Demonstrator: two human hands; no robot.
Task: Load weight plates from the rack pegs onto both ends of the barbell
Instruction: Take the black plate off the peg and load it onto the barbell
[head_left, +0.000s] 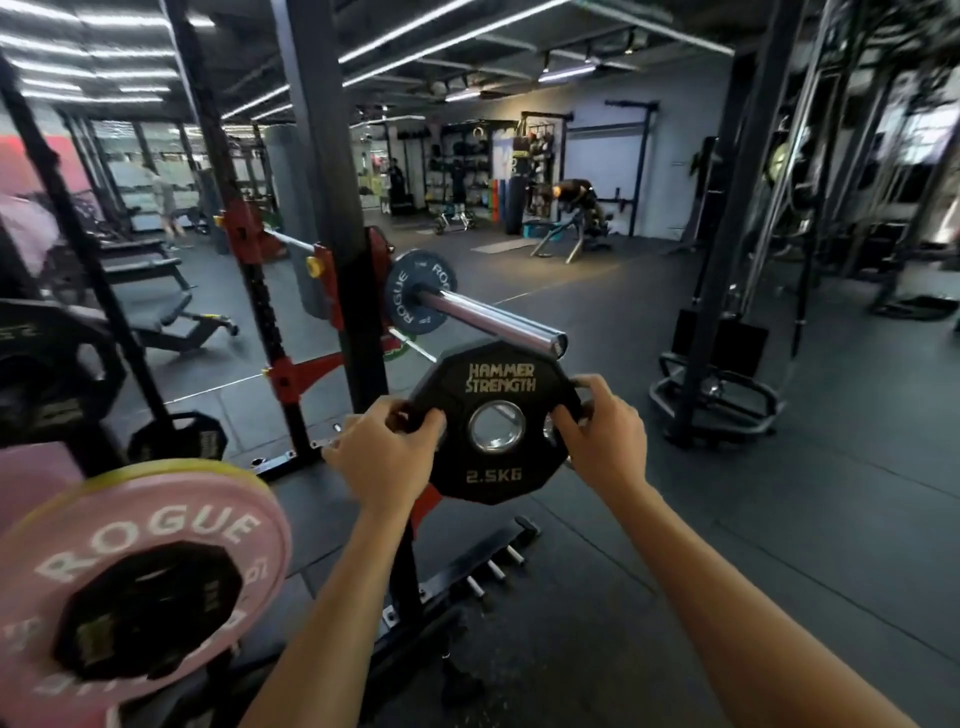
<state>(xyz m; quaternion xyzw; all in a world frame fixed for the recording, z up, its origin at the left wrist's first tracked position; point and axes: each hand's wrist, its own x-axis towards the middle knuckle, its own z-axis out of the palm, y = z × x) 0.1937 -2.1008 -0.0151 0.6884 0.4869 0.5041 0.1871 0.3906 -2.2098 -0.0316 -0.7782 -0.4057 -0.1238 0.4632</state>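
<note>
- Both hands are up holding a small black many-sided rubber plate (493, 421), gold "HAMMER STRENGTH" on top and "2.5KG" at the bottom, shiny metal ring round the centre hole.
- Left hand (382, 457) has its fingers (415, 418) curled into the grip slot on the plate's left side, thumb on the face.
- Right hand (605, 434) does the same on the right edge, fingers wrapped tight round the rim there. So both are gripping the plate, nothing loose.
- The plate is held upright, face toward the camera, just below and in front of the tip of the chrome barbell sleeve (493, 317). The hole isn't on the sleeve; the bar end sits above the plate's top edge.
- Already on that sleeve: a small blue-grey round "ROGUE" plate (418, 288), pushed up near the rack.
- The barbell sits across the black and red steel squat rack (332, 249).
- Bottom left there's a big pink "ROGUE" bumper plate (140, 566) with a black many-sided plate in front of it, seemingly on a storage peg.
- Dark rubber gym floor (727, 519) under everything, a few short metal pegs (493, 569) low on the rack base.
</note>
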